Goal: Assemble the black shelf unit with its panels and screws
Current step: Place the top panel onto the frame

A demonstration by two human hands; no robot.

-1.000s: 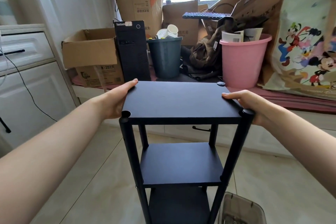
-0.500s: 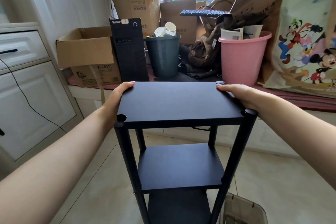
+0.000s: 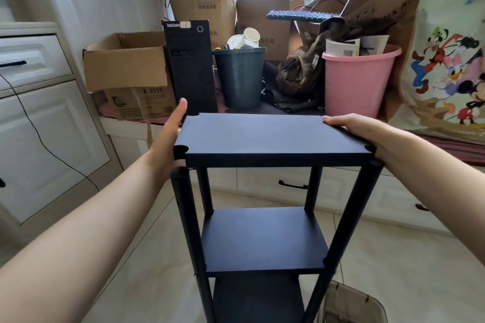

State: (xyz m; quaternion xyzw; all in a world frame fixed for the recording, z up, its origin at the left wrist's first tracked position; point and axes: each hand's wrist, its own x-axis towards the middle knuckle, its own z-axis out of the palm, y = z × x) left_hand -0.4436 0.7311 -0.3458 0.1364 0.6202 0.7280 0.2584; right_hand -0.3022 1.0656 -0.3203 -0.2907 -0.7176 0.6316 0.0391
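The black shelf unit stands on the tiled floor straight ahead, with its middle shelf [image 3: 265,238] and a lower shelf fixed between four poles. The top panel [image 3: 262,136] sits slightly above the near-left pole [image 3: 183,204] and near-right pole [image 3: 362,196], and its corner notches are empty. My left hand [image 3: 168,139] lies flat against the panel's left edge, one straight digit reaching past the far corner; its other fingers are hidden. My right hand [image 3: 359,131] holds the right edge, with fingers laid on top and the thumb hidden.
A translucent plastic bin [image 3: 349,307] sits on the floor by the unit's near-right foot. Behind, a low ledge carries a cardboard box [image 3: 126,65], a computer tower [image 3: 191,65], a grey bucket [image 3: 240,76] and a pink bucket [image 3: 357,81]. A white cabinet [image 3: 39,113] stands left.
The top panel has come up off the near poles, so its corner notches now show empty. My left hand has slid from the panel's top to its side edge.
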